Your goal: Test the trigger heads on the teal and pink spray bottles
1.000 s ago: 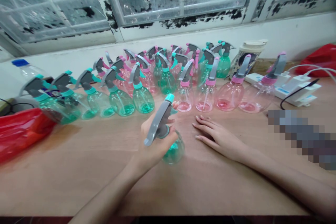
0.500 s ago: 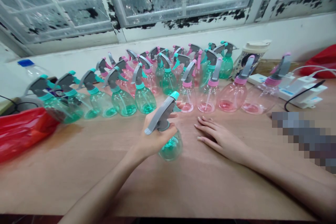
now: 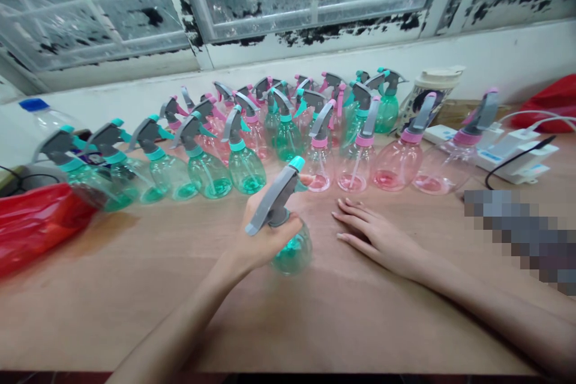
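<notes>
My left hand (image 3: 265,234) is closed around the neck of a green spray bottle (image 3: 293,255) with a grey trigger head and a teal nozzle. The bottle is at the middle of the wooden table (image 3: 279,324), its head tilted up toward the right. Palm down on the tabletop lies my right hand (image 3: 378,231), fingers stretched out, holding nothing. Beyond the hands, a front row of spray bottles runs across: green ones (image 3: 247,171) on the left, pink ones (image 3: 396,162) on the right. More bottles in both colours crowd behind them, partly hidden.
A red plastic bag (image 3: 40,222) lies at the left edge near a blue-capped bottle (image 3: 40,111). Back right are a printed cup (image 3: 429,96), a white power strip (image 3: 517,159) with cables and another red bag (image 3: 553,105). A window wall rises behind.
The view has shifted very slightly. My left hand keeps its grip on the green spray bottle, and my right hand stays flat on the table.
</notes>
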